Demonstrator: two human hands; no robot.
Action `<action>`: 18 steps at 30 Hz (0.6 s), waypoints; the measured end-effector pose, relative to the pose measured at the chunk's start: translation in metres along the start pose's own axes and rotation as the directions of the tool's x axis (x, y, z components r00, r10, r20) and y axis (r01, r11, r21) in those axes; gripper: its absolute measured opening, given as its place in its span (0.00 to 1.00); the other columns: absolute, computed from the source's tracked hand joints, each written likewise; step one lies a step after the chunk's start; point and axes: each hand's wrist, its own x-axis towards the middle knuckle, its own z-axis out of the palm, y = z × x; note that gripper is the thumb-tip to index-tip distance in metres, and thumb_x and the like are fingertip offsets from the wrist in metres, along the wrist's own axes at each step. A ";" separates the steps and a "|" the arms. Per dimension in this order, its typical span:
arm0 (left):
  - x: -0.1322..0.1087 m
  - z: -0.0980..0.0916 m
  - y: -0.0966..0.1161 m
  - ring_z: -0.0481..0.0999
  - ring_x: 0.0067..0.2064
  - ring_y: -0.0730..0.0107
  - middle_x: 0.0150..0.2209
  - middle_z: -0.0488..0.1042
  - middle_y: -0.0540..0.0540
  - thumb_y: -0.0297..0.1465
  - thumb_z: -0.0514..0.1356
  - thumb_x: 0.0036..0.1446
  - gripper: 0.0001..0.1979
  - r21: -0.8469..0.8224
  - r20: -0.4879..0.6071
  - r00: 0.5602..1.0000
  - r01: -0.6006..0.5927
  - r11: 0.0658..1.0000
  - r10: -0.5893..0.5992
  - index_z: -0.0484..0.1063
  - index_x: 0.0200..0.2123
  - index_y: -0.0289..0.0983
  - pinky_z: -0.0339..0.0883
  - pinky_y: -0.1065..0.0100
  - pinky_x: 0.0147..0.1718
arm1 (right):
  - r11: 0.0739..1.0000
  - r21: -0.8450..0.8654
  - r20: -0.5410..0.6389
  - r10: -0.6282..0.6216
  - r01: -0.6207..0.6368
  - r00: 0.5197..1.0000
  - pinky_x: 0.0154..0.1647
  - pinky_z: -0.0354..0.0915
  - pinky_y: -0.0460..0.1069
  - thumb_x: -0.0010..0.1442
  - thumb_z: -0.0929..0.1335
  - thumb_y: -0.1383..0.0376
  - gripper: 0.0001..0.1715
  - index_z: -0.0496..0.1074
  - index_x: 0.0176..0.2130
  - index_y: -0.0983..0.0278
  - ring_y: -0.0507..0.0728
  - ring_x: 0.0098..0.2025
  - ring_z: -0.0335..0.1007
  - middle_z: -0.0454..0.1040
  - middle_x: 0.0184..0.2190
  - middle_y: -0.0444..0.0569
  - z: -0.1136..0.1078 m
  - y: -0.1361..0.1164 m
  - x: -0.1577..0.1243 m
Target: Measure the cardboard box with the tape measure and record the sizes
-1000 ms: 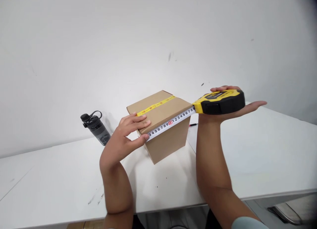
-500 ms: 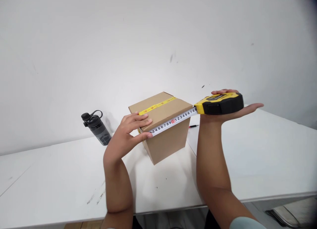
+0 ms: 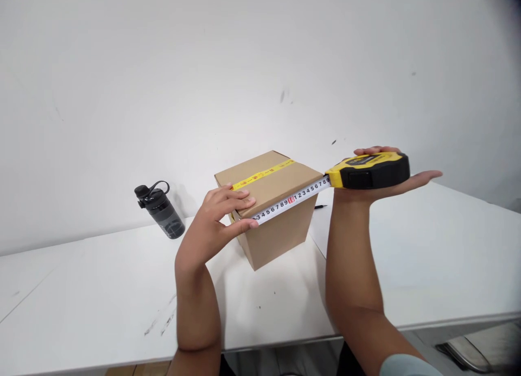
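Observation:
A brown cardboard box [image 3: 280, 232] with a strip of yellow printed tape [image 3: 262, 174] across its top stands on the white table. My left hand [image 3: 214, 218] is at its near left corner, fingers on the lid and thumb pressing the end of the white tape measure blade [image 3: 280, 206] to the front top edge. Along that edge the blade runs to the yellow and black tape measure [image 3: 368, 171] at the box's right corner. My right hand [image 3: 386, 189] holds the case from below and behind, its thumb stretched out to the right. Its other fingers are mostly hidden.
To the left, a dark shaker bottle [image 3: 160, 210] with a loop on its lid stands near the wall. A dark pen [image 3: 321, 206] lies partly hidden behind the box. The table [image 3: 280, 316] ends at a front edge close to me, with the wall [image 3: 260, 67] behind.
Both hands, the tape measure and the box's top have shifted slightly right, while the box's bottom corner stays almost in place. The blade still lies along the same edge.

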 end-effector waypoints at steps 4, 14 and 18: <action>-0.001 0.000 0.000 0.68 0.75 0.45 0.61 0.83 0.45 0.49 0.74 0.62 0.21 0.010 0.015 1.000 0.010 1.000 -0.010 0.86 0.57 0.54 0.70 0.39 0.72 | 0.998 0.032 0.003 0.047 -0.047 0.999 0.29 0.69 0.52 0.73 0.40 0.33 0.53 0.66 0.21 0.60 0.53 0.26 0.69 0.63 0.26 0.46 0.003 -0.004 -0.003; 0.001 0.001 -0.003 0.69 0.74 0.47 0.61 0.83 0.45 0.48 0.75 0.61 0.21 -0.024 0.008 1.000 0.006 1.000 -0.006 0.86 0.56 0.53 0.69 0.39 0.72 | 0.998 0.054 -0.005 0.029 -0.029 1.000 0.32 0.71 0.53 0.73 0.42 0.32 0.52 0.64 0.21 0.60 0.53 0.26 0.68 0.61 0.26 0.46 0.003 -0.002 -0.005; 0.002 0.002 -0.005 0.70 0.74 0.46 0.61 0.84 0.44 0.49 0.75 0.61 0.21 -0.032 -0.017 1.000 -0.010 0.999 0.009 0.86 0.55 0.52 0.68 0.38 0.72 | 1.000 0.010 0.000 -0.011 0.011 1.000 0.36 0.73 0.55 0.70 0.44 0.29 0.51 0.64 0.22 0.59 0.54 0.27 0.68 0.61 0.26 0.46 0.001 0.004 -0.003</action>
